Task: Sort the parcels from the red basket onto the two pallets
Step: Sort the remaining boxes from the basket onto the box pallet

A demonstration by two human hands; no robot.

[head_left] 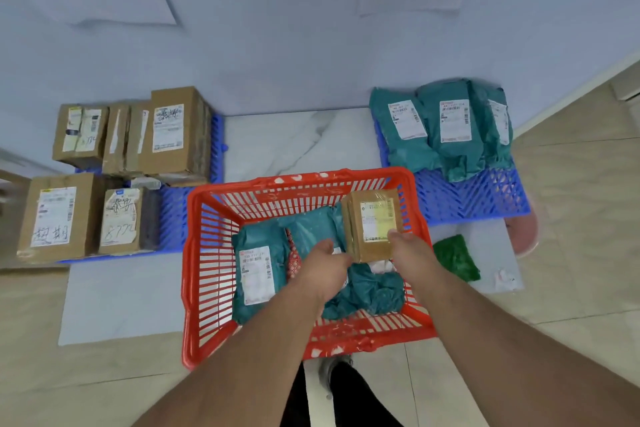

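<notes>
The basket (pixel 211 253) is bright red with a slotted grid wall. Inside lie teal bags (pixel 258 274) with white labels and a brown cardboard box (pixel 372 224) (its label white and pale yellow). Both pallets (pixel 474 198) are blue lattice. The wall (pixel 277 45) is pale blue-grey, the floor (pixel 571 253) beige tile.
</notes>
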